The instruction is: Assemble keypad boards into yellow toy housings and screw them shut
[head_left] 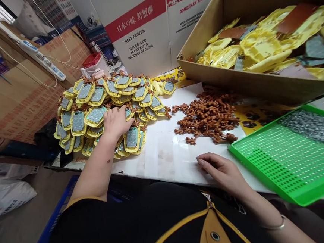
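My left hand [115, 122] reaches into a heaped stack of yellow plastic casings [95, 95] with grey panels and brown bone-shaped pieces at their ends. Its thumb and fingers are closed around one yellow casing [128, 112] in the stack; the fingertips are partly hidden. Near the table's front edge rests my right hand [220, 169], its fingers curled in and thumb close to the index finger, with nothing visible in it. Beyond that hand lies a loose pile of brown bone-shaped plastic pieces [209, 114].
A green perforated tray [267, 173] on the right holds many small metal screws [313, 124]. Behind it, a large cardboard box [248, 79] contains yellow shells and flat panels. White printed cartons [140, 29] stand at the back. A power strip [45, 63] runs along the left.
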Available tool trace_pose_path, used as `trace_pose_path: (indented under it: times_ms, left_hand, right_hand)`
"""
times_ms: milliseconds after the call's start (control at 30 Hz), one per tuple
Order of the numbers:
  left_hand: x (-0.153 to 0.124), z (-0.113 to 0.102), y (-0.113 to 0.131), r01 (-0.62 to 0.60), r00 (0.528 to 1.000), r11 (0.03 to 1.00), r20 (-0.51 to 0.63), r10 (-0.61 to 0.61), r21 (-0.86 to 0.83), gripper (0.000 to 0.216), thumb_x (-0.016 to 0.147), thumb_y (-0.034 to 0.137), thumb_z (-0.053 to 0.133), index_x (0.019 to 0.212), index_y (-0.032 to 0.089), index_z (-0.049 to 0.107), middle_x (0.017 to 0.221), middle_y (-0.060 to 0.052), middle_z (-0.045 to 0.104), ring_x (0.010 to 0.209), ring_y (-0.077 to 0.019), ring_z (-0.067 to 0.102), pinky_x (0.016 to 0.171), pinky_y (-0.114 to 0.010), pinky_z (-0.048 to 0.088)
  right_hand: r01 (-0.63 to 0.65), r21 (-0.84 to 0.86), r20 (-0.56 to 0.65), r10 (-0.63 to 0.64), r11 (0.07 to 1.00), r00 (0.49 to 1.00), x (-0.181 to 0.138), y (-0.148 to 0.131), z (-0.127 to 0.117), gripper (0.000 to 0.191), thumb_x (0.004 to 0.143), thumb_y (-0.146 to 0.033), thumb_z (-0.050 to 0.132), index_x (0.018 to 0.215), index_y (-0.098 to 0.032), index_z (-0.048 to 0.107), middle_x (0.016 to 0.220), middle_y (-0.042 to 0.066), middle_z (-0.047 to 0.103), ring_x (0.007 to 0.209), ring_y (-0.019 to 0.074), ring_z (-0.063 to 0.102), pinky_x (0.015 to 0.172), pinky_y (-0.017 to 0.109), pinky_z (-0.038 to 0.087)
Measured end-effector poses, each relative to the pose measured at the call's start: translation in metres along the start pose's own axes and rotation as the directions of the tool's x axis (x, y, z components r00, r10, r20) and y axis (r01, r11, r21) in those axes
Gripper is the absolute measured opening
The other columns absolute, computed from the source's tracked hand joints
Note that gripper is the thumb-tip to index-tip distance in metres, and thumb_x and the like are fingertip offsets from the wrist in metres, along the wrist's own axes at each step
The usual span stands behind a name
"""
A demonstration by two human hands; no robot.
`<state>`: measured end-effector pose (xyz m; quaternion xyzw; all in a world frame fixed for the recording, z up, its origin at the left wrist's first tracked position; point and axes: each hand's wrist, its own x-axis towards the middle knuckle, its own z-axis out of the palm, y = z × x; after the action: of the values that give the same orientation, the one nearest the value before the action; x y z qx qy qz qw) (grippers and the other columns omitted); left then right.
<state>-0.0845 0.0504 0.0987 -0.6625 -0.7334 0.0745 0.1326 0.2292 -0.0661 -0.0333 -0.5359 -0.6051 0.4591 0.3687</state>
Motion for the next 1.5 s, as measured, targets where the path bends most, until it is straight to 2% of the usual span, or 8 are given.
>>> trace_pose_path:
  times_ms: [233, 567, 800, 933, 1100, 1300, 1433, 1500]
  left_hand:
    - [0.006, -0.004, 0.014, 0.102, 0.990, 0.995, -0.099, -0.102, -0.003, 0.066, 0.090, 0.059, 0.047, 0.141, 0.018, 0.054, 0.126, -0.022, 0.061, 0.120, -0.0407, 0.053, 0.099, -0.050, 0.038]
    - [0.010, -0.001, 0.026, 0.051, 0.998, 0.997, 0.042, -0.048, -0.064, 0.069, 0.091, 0.052, 0.045, 0.149, 0.015, 0.044, 0.154, -0.021, 0.044, 0.128, -0.0444, 0.049, 0.103, -0.055, 0.036]
    - [0.014, 0.008, 0.019, -0.010, 0.993, 0.998, -0.119, 0.003, -0.055, 0.059, 0.085, 0.037, 0.059, 0.141, 0.019, 0.055, 0.151, -0.015, 0.051, 0.130, -0.0406, 0.049, 0.115, -0.057, 0.026]
    - [0.002, 0.006, 0.033, -0.105, 0.938, 0.972, -0.345, 0.027, -0.209, 0.052, 0.086, 0.038, 0.061, 0.134, 0.018, 0.061, 0.145, -0.018, 0.056, 0.133, -0.0403, 0.048, 0.117, -0.062, 0.021]
    - [-0.029, 0.023, 0.093, -0.499, 0.840, 0.717, -0.476, 0.261, -0.487, 0.036, 0.090, 0.041, 0.061, 0.117, 0.019, 0.069, 0.125, -0.013, 0.071, 0.118, -0.0301, 0.062, 0.108, -0.051, 0.040]
    - [-0.055, 0.066, 0.147, -0.684, 0.726, 0.402, -0.508, 0.465, -0.609, 0.021, 0.092, 0.032, 0.062, 0.107, 0.020, 0.070, 0.117, -0.011, 0.074, 0.111, -0.0286, 0.066, 0.106, -0.056, 0.040]
    - [-0.051, 0.079, 0.142, -0.754, 0.643, 0.267, -0.593, 0.484, -0.600, 0.017, 0.090, 0.026, 0.063, 0.104, 0.019, 0.070, 0.110, -0.010, 0.076, 0.105, -0.0272, 0.068, 0.102, -0.053, 0.044]
    - [-0.047, 0.082, 0.138, -0.750, 0.648, 0.244, -0.607, 0.461, -0.615, 0.016, 0.090, 0.024, 0.064, 0.104, 0.020, 0.069, 0.107, -0.009, 0.076, 0.103, -0.0262, 0.069, 0.101, -0.052, 0.045]
  right_hand:
    - [0.000, 0.062, 0.025, -0.001, 0.998, 1.000, 0.000, 0.004, -0.001, 0.042, 0.084, -0.060, 0.058, 0.084, -0.020, 0.071, 0.074, 0.007, 0.071, 0.066, 0.0206, 0.065, 0.066, 0.034, 0.055]
    - [0.004, 0.114, 0.045, -0.010, 0.993, 0.999, -0.001, 0.000, -0.005, 0.040, 0.084, -0.058, 0.060, 0.083, -0.019, 0.070, 0.072, 0.006, 0.070, 0.064, 0.0192, 0.064, 0.063, 0.032, 0.054]
    - [0.001, 0.142, 0.059, -0.009, 0.990, 0.998, 0.000, 0.003, -0.005, 0.036, 0.085, -0.053, 0.060, 0.084, -0.019, 0.070, 0.071, 0.006, 0.069, 0.064, 0.0181, 0.063, 0.062, 0.031, 0.052]
    - [-0.040, 0.177, 0.091, 0.024, 0.983, 0.996, 0.003, -0.001, -0.004, 0.036, 0.084, -0.053, 0.059, 0.083, -0.018, 0.068, 0.069, 0.004, 0.066, 0.062, 0.0166, 0.060, 0.059, 0.030, 0.050]
    - [0.073, 0.107, 0.154, -0.089, 0.992, 0.984, 0.017, -0.039, -0.012, 0.026, 0.089, -0.040, 0.057, 0.082, -0.018, 0.067, 0.076, 0.005, 0.070, 0.068, 0.0147, 0.061, 0.064, 0.028, 0.051]
    - [0.400, -0.205, -0.147, -0.432, 0.893, 0.890, 0.099, -0.117, -0.061, 0.021, 0.090, -0.033, 0.058, 0.091, -0.017, 0.071, 0.083, 0.003, 0.072, 0.074, 0.0129, 0.062, 0.070, 0.027, 0.049]
    - [0.033, -0.621, -0.364, -0.326, 0.783, 0.872, 0.181, -0.128, -0.130, 0.028, 0.089, -0.014, 0.054, 0.112, -0.015, 0.070, 0.109, 0.008, 0.072, 0.099, 0.0178, 0.065, 0.090, 0.032, 0.050]
    - [-0.251, -0.792, -0.372, -0.113, 0.557, 0.921, 0.208, -0.119, -0.161, 0.046, 0.085, -0.005, 0.052, 0.126, -0.019, 0.066, 0.128, 0.010, 0.066, 0.115, 0.0217, 0.062, 0.097, 0.034, 0.048]
